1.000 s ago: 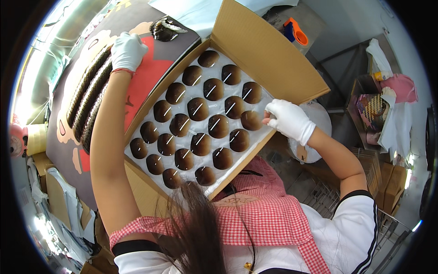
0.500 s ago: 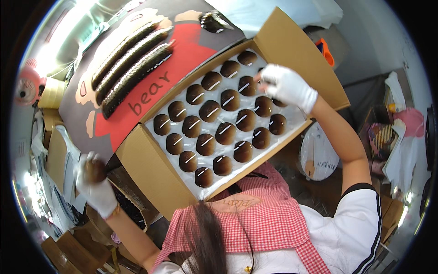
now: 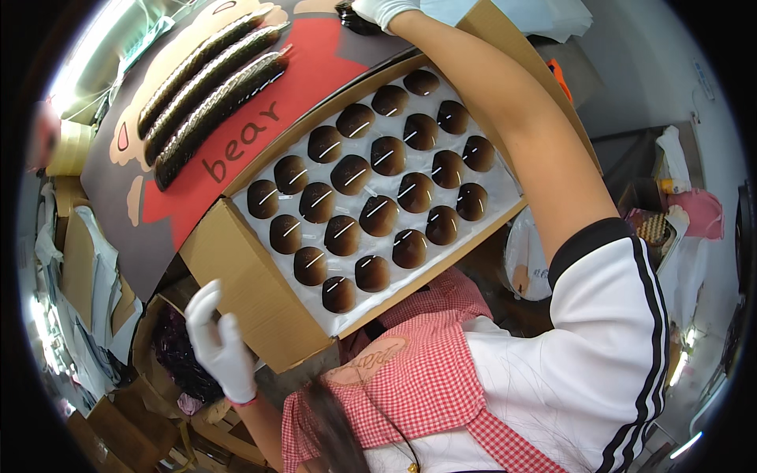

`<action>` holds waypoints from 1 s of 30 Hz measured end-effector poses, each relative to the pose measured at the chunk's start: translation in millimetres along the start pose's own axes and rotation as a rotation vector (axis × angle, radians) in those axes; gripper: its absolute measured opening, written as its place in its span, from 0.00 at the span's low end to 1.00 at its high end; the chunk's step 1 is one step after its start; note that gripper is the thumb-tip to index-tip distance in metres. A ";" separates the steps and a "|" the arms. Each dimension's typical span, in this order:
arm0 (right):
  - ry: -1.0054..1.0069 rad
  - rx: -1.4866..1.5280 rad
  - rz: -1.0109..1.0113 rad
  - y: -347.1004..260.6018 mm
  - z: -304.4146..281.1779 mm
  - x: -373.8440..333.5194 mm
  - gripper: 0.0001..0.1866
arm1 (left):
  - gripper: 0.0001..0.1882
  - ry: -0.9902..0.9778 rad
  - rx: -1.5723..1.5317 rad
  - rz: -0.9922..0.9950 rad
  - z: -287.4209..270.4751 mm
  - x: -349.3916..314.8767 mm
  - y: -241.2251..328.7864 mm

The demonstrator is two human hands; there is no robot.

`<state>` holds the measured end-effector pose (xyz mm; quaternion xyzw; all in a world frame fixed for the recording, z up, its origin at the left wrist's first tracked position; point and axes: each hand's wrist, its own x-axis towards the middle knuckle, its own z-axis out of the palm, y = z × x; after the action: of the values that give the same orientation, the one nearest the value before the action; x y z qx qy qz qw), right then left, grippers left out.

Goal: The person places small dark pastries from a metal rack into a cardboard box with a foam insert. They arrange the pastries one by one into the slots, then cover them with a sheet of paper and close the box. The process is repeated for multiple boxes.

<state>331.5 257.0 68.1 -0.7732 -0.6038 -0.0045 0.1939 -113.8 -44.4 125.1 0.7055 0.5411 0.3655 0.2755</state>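
Note:
A cardboard box [image 3: 256, 276] holds several brown gradient lenses [image 3: 378, 215], set in staggered rows on a white liner [image 3: 505, 183]. To the left of the box's near-left flap, my left hand [image 3: 221, 347] is raised in a white glove. Its fingers are apart and nothing is in it. My right hand [image 3: 386, 9], gloved too, reaches over the far right of the box to the top edge of the view. It is beside a small pile of dark lenses [image 3: 356, 20]. Its fingers are partly cut off, so their grip cannot be made out.
Three long rows of stacked dark lenses [image 3: 225, 114] lie on a printed mat [image 3: 252, 150] beyond the box. Below my left hand is an open carton with dark plastic [image 3: 177, 351]. A white round object [image 3: 527, 264] stands right of the box.
My right hand has left the box's right side and reached far up to the dark pile. My left hand held a brown lens; now it is empty and nearer the box.

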 end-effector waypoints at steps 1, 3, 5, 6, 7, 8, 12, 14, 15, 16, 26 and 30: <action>0.000 0.010 -0.011 1.9 -2.5 -1.3 0.21 | 0.23 -0.128 -0.045 0.031 16.0 5.3 5.6; 0.093 0.048 -0.035 4.5 -9.5 -0.5 0.21 | 0.22 -0.363 -0.045 0.160 50.2 15.0 16.0; 0.091 0.024 -0.056 8.2 -18.4 2.8 0.23 | 0.24 -0.487 -0.023 0.394 86.9 26.1 22.7; 0.051 -0.024 -0.068 11.0 -23.6 4.3 0.24 | 0.25 -0.596 -0.023 0.406 102.1 30.5 25.1; 0.118 0.183 0.053 15.4 -29.2 2.8 0.23 | 0.25 -0.598 0.028 0.504 117.4 33.2 26.7; 0.077 0.309 -0.029 21.8 -36.6 -1.6 0.22 | 0.25 -0.611 0.082 0.572 131.3 34.9 27.2; -0.266 0.411 -0.449 50.7 -79.7 -56.1 0.19 | 0.30 -0.648 0.341 0.653 167.2 38.1 19.8; -0.788 0.443 -0.647 72.8 -112.1 -112.6 0.06 | 0.33 -0.651 0.382 0.603 179.7 36.0 16.0; -0.859 0.361 -0.761 80.7 -126.6 -145.8 0.06 | 0.37 -0.681 0.392 0.586 184.0 36.4 14.1; -0.987 0.078 -0.754 83.0 -135.2 -171.4 0.05 | 0.38 -0.665 0.367 0.601 187.7 36.5 13.2; -0.249 -0.191 -0.673 121.7 -142.8 -204.0 0.09 | 0.38 -0.797 0.224 0.700 222.4 32.9 54.7; 0.030 -0.054 -0.532 136.1 -122.4 -166.3 0.11 | 0.36 -0.858 0.086 0.758 253.8 27.5 84.6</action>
<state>441.6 38.0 101.2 -0.5921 -0.7825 -0.0827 0.1741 144.4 -38.4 50.0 0.9459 0.1045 0.0972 0.2913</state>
